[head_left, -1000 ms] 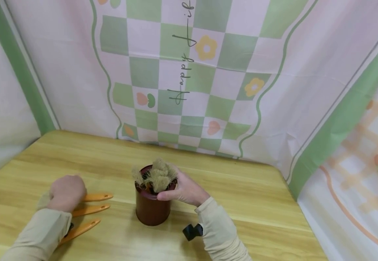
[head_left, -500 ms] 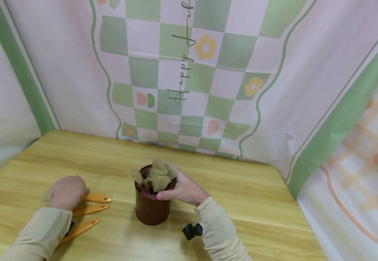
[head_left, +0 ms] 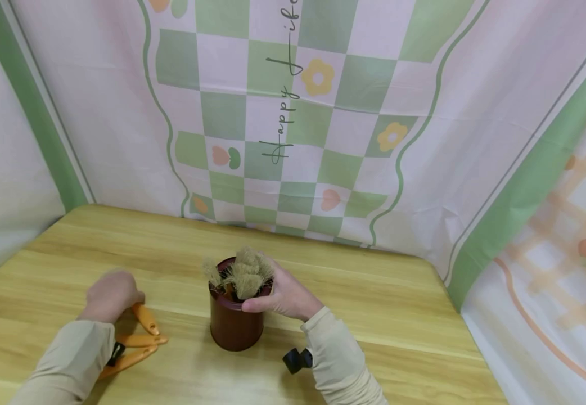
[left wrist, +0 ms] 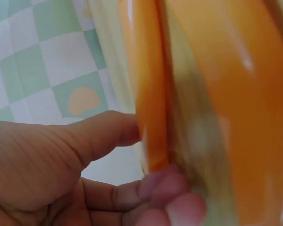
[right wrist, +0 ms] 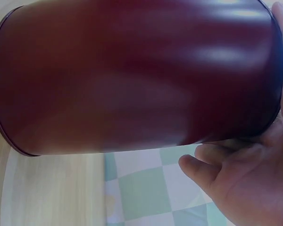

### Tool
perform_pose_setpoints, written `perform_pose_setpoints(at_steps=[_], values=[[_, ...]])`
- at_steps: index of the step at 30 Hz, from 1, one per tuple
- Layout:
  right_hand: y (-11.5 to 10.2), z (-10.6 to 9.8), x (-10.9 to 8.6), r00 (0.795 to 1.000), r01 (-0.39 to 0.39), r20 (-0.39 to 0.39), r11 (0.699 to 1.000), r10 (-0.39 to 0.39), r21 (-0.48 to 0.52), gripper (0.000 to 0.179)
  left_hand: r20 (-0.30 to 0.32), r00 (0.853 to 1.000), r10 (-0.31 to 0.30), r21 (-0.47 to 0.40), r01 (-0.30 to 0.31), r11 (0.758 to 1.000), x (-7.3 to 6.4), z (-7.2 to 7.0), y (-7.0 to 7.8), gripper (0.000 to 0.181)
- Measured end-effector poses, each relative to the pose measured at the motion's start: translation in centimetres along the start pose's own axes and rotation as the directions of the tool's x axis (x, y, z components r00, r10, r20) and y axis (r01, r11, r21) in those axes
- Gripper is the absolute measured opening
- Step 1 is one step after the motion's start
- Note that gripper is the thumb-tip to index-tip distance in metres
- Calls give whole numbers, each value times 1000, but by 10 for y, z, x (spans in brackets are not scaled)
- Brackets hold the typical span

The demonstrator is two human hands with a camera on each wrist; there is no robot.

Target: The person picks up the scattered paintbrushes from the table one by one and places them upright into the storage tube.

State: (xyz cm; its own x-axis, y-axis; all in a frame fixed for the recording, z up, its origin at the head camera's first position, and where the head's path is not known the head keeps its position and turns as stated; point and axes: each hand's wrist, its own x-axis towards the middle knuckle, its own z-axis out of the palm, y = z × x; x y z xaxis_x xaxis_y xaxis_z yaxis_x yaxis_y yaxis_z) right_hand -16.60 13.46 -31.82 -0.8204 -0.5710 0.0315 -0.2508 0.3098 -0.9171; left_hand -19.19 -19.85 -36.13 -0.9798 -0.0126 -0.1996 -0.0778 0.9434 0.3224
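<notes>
My left hand [head_left: 113, 292] pinches an orange handle [head_left: 146, 319], which slants down toward the front right in the head view. Close up in the left wrist view, thumb and fingertips meet at the end of this glossy handle [left wrist: 151, 94]. Two more orange handles [head_left: 143, 341] [head_left: 130, 360] lie nearer me, partly under my left wrist; their far ends are hidden. My right hand [head_left: 288, 289] grips the rim of a dark red cylindrical pot [head_left: 236, 323], thumb in front. Beige bristly tufts [head_left: 247, 275] stick out of its top.
The pot stands on a wood-grain table [head_left: 374, 292]. A black wrist camera [head_left: 297, 360] juts from my right sleeve, close over the tabletop. Behind the table's back edge hangs a checked green and white curtain [head_left: 267, 191].
My left hand has shifted slightly right, and its handle has swung from pointing right to slanting toward the front. The middle handle's end has come forward. My right hand and the pot stay put.
</notes>
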Motion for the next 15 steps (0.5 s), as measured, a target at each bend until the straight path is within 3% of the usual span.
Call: perform_pose_setpoints(at_steps=[5, 8, 15], values=[[0, 1, 1, 1000, -9, -3, 1000, 9, -22, 96, 28, 999, 32, -78, -30, 997, 1, 3, 2, 20], [-1, 1, 1, 1000, -14, 0, 999, 14, -35, 95, 58, 997, 51, -78, -46, 996, 2, 4, 4, 25], [-1, 1, 1, 1000, -12, -5, 1000, 12, -13, 95, 19, 997, 72, -111, -69, 991, 1, 7, 5, 28]])
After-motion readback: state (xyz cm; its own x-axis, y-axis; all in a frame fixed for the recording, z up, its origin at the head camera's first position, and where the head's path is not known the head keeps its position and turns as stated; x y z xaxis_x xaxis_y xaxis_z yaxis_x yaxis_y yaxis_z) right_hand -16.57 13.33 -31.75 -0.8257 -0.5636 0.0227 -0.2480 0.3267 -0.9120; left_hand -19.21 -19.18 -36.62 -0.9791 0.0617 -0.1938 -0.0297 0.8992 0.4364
